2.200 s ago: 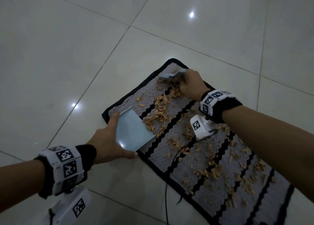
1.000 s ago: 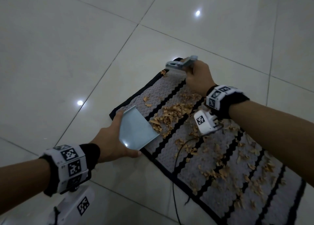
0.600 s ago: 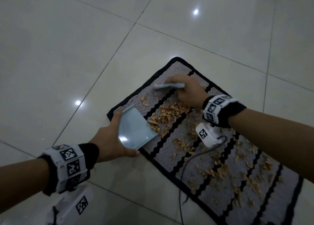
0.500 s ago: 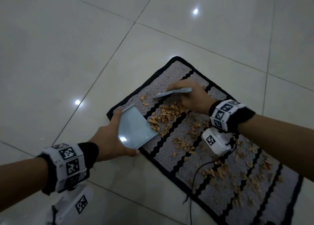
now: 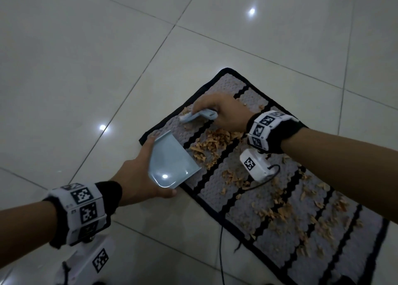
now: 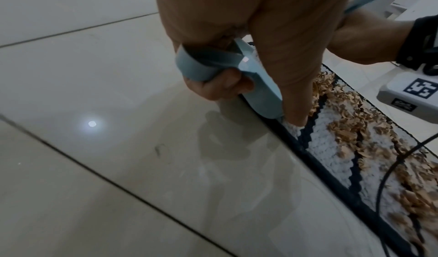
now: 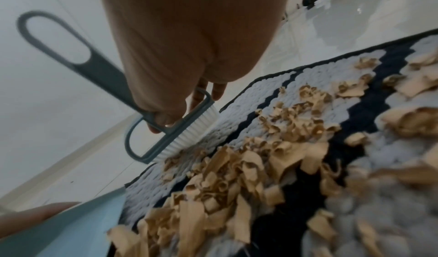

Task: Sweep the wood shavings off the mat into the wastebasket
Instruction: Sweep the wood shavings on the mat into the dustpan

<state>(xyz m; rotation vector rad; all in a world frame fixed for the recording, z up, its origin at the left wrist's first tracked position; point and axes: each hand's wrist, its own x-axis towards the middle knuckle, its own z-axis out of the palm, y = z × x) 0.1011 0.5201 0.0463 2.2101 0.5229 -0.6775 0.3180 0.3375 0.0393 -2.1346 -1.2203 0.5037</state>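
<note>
- Nearest, one left hand point(image 5: 137, 177) curls its fingers round one pale dustpan point(image 5: 172, 164), lip on the one mat point(image 5: 269, 200).
- Beyond, wood shavings point(image 5: 211, 146), too many to count, lie piled there.
- Farthest, one right hand point(image 5: 224, 112) clamps one brush point(image 5: 198, 115), bristles touching the mat.

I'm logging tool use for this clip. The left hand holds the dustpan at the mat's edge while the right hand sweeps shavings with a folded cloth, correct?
Not quite: the right hand grips a small brush with white bristles, not a cloth, as the right wrist view shows. The left hand does hold the dustpan at the mat edge.
</note>
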